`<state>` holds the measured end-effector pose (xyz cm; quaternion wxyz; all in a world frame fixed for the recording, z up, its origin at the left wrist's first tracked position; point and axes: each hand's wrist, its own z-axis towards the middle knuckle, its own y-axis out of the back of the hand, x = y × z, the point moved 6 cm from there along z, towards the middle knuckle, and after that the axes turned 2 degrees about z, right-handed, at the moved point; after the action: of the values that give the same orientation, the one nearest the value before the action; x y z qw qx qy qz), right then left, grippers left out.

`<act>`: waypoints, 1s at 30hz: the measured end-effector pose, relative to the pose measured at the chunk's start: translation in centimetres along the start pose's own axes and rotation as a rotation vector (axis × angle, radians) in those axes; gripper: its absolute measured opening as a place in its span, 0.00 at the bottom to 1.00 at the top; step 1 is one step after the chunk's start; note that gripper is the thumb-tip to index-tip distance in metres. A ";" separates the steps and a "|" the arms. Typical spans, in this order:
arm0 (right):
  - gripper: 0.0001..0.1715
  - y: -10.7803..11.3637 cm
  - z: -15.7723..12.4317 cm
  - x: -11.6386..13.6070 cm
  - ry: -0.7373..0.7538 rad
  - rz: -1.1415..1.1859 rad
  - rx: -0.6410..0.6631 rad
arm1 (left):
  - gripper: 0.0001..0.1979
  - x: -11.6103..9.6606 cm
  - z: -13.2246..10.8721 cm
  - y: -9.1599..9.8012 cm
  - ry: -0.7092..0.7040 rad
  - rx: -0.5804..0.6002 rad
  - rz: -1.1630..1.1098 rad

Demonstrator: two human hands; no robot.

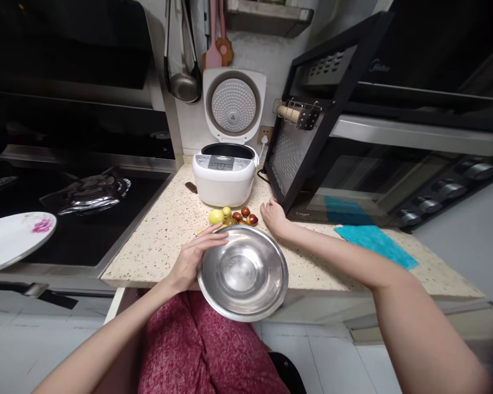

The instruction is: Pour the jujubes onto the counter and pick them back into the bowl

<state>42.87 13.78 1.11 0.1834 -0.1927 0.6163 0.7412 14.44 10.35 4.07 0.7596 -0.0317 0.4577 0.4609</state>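
Note:
My left hand [193,256] grips the left rim of an empty steel bowl [243,272], which juts out past the counter's front edge. Just beyond the bowl lies a small heap of fruit [232,216]: yellow-green round ones and a few dark red ones. My right hand [273,216] rests on the counter right of the fruit, fingers curled toward it, close to the red pieces; I cannot make out whether it holds any.
A white rice cooker [225,174] stands open behind the fruit. An open oven door [312,115] rises at the right, with a teal cloth [376,243] on the speckled counter [160,241]. A stove [86,194] and a flowered plate [12,238] are at left.

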 end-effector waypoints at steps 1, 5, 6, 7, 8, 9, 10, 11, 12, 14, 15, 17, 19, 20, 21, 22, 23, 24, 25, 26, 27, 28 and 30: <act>0.24 0.6 0.0 0.0 0.007 -0.001 -0.003 | 0.35 -0.1 0.0 0.0 -0.009 -0.001 0.001; 0.21 3.6 -0.8 -0.2 0.058 0.003 -0.066 | 0.33 -0.1 -0.1 -0.1 -0.042 0.005 0.007; 0.21 4.4 -1.1 -0.2 0.073 0.006 -0.089 | 0.33 -0.2 -0.1 -0.1 -0.052 0.011 0.014; 0.21 5.2 -1.4 -0.2 0.087 0.004 -0.110 | 0.32 -0.3 -0.1 -0.2 -0.063 0.017 0.022; 0.22 5.9 -1.7 -0.2 0.103 0.009 -0.141 | 0.31 -0.4 -0.1 -0.2 -0.076 0.021 0.030; 0.22 6.7 -2.0 -0.1 0.125 0.030 -0.192 | 0.31 -0.6 -0.1 -0.3 -0.090 0.025 0.038; 0.23 7.5 -2.4 0.0 0.156 0.072 -0.264 | 0.30 -0.8 -0.1 -0.3 -0.104 0.024 0.044; 0.23 8.4 -2.9 0.2 0.199 0.137 -0.355 | 0.30 -1.0 0.0 -0.3 -0.116 0.023 0.048; 0.23 9.2 -3.6 0.5 0.252 0.216 -0.454 | 0.29 -1.1 0.0 -0.3 -0.126 0.021 0.052; 0.22 10.6 -5.1 1.0 0.372 0.371 -0.628 | 0.29 -1.4 0.1 -0.3 -0.133 0.018 0.055; 0.22 11.1 -5.8 1.3 0.431 0.424 -0.673 | 0.29 -1.5 0.1 -0.3 -0.134 0.017 0.056; 0.23 12.0 -7.0 1.9 0.534 0.501 -0.691 | 0.30 -1.6 0.1 -0.3 -0.138 0.026 0.065; 0.23 12.8 -8.0 2.2 0.596 0.596 -0.670 | 0.31 -1.7 0.0 -0.4 -0.144 0.043 0.078; 0.23 13.2 -8.4 2.3 0.614 0.653 -0.658 | 0.31 -1.8 0.0 -0.4 -0.146 0.048 0.085; 0.23 13.6 -8.7 2.4 0.629 0.717 -0.644 | 0.31 -1.7 0.0 -0.4 -0.144 0.051 0.088; 0.22 14.0 -9.0 2.4 0.646 0.783 -0.622 | 0.31 -1.7 0.0 -0.4 -0.140 0.053 0.088; 0.20 14.3 -9.3 2.6 0.670 0.849 -0.590 | 0.32 -1.6 -0.1 -0.4 -0.137 0.056 0.085; 0.19 14.5 -9.4 2.9 0.700 0.912 -0.538 | 0.32 -1.5 -0.1 -0.4 -0.136 0.060 0.084; 0.18 14.6 -9.6 3.2 0.737 0.970 -0.471 | 0.33 -1.5 -0.1 -0.4 -0.137 0.066 0.087; 0.16 14.6 -9.7 3.6 0.773 1.019 -0.392 | 0.33 -1.5 -0.2 -0.4 -0.142 0.070 0.096; 0.15 14.5 -9.7 4.0 0.804 1.056 -0.308 | 0.34 -1.5 -0.2 -0.4 -0.149 0.074 0.112; 0.15 14.3 -9.8 4.4 0.827 1.081 -0.223 | 0.34 -1.6 -0.3 -0.4 -0.157 0.077 0.136; 0.14 13.9 -9.9 5.1 0.844 1.102 -0.078 | 0.34 -1.7 -0.3 -0.4 -0.175 0.087 0.192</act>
<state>32.03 1.85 8.58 -0.4820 -0.1300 0.6159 0.6095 14.21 8.83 4.99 0.7495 0.0856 0.4104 0.5124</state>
